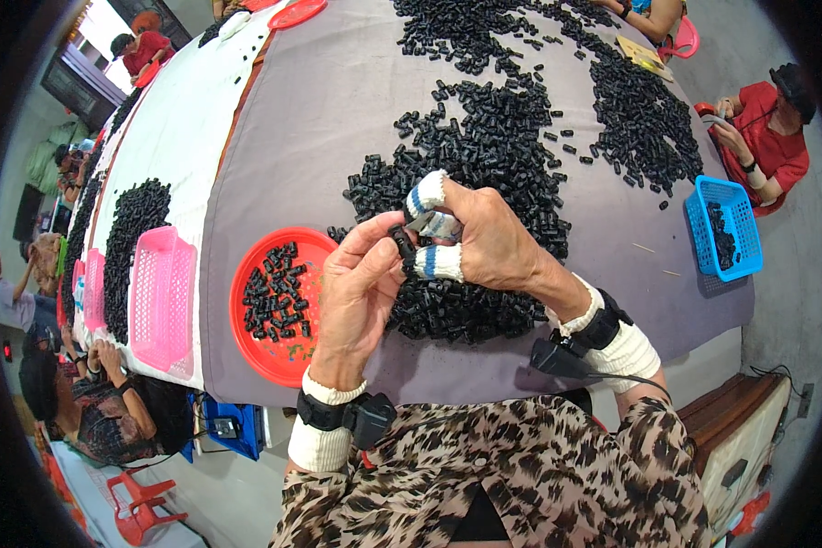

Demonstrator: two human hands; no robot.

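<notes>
Above the near edge of the table, both my hands are close together. My left hand (361, 279) pinches a small black cylindrical part (399, 239) between thumb and fingers. My right hand (498, 233) is curled right beside it, with white, blue-striped sleeves on thumb and finger. Something small and greyish shows between its fingers, touching or nearly touching the part; its kind is unclear. Under and beyond my hands spreads a large pile of similar black parts (484, 137). Left of my left hand, a round red tray (309, 248) holds several more.
A grey cloth (310, 119) covers the table. A pink basket (164, 301) stands at left, a blue basket (749, 224) at right with black parts inside. Another black pile (644, 123) lies far right. A person in red (776, 137) works there; others sit along the left side.
</notes>
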